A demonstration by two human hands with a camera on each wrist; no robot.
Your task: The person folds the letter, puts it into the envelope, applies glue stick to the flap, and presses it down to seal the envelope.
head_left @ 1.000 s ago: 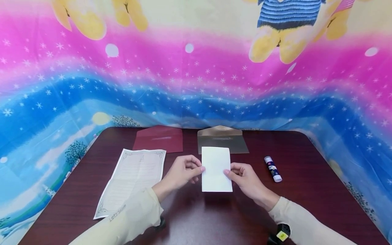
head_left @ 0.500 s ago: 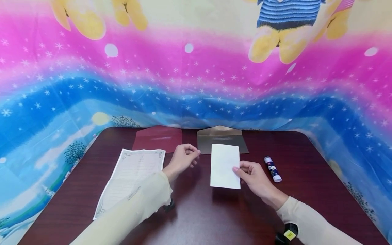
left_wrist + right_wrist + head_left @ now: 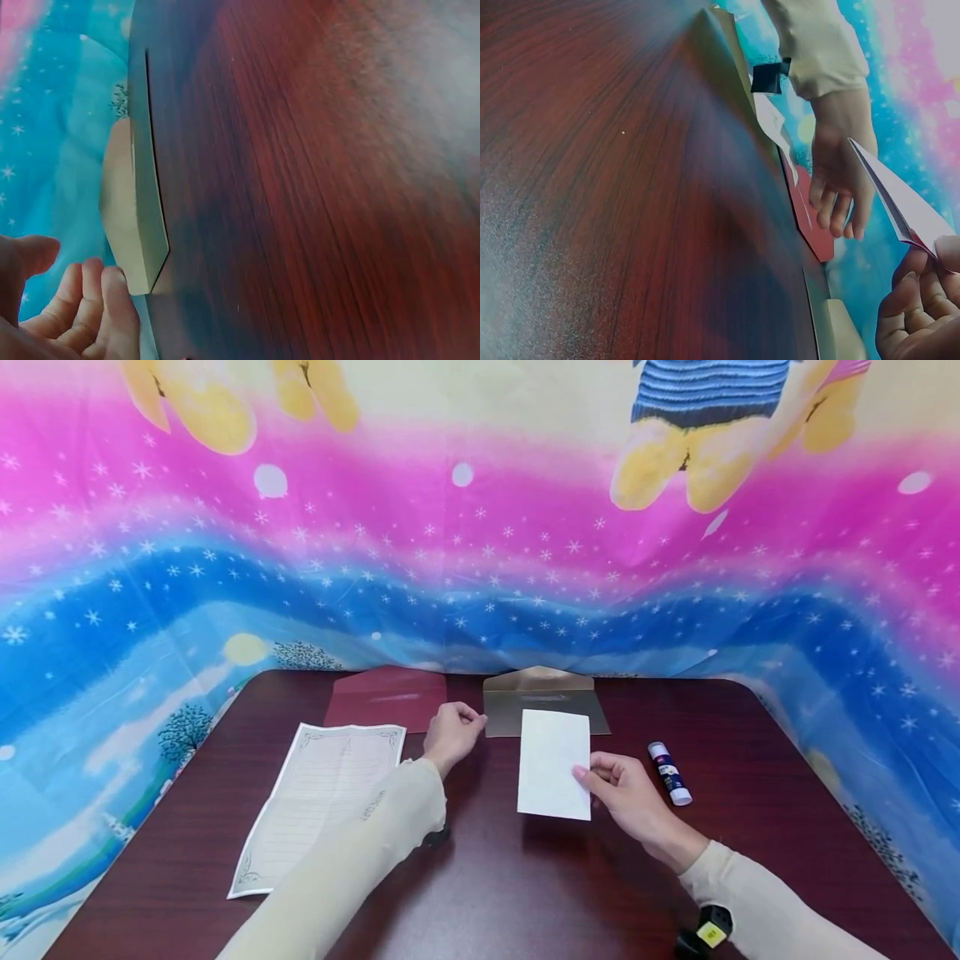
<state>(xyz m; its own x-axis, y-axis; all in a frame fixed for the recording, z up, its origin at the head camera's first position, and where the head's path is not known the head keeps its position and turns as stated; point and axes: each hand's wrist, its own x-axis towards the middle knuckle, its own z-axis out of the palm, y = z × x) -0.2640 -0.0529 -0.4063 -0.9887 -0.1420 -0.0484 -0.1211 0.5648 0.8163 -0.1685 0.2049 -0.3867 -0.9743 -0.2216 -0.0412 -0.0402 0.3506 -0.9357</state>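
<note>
My right hand (image 3: 626, 793) pinches a folded white sheet of paper (image 3: 553, 764) by its right edge, thumb in front and fingers behind. The sheet is held above the table; its layered folds show in the right wrist view, where the paper (image 3: 907, 196) is seen nearly edge-on. My left hand (image 3: 453, 733) holds nothing and hovers between a red envelope (image 3: 375, 712) and a gold-brown envelope (image 3: 501, 714). In the left wrist view, the thumb and loosely bent fingers (image 3: 88, 304) stand apart, near the gold-brown envelope. Both envelopes have raised flaps.
A lined letter sheet (image 3: 322, 785) with a decorated border lies at the left, partly under my left sleeve. At the right lies a glue stick (image 3: 670, 774). A printed cloth (image 3: 480, 527) hangs behind the dark wooden table (image 3: 510, 893).
My left hand has let go of the folded paper and moved forward toward the envelopes. My right hand has carried the paper a little to the right.
</note>
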